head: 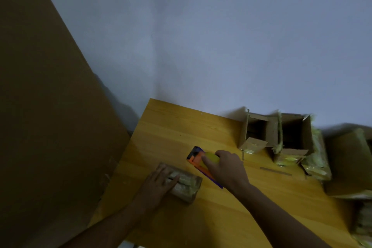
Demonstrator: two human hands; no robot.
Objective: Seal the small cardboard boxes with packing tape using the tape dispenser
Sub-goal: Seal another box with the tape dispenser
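Pale wall [201, 46] rises behind our yellow wooden table [171, 133], with a big brown board [46, 106] leaning at the left. Our left hand [159, 182] lies flat, fingers straight, on a small taped box [187, 186] near the table's left edge. Our right hand [227, 167] grips the orange tape dispenser [198, 159] just beside that box. Open boxes [275, 135] stand against the wall at the right.
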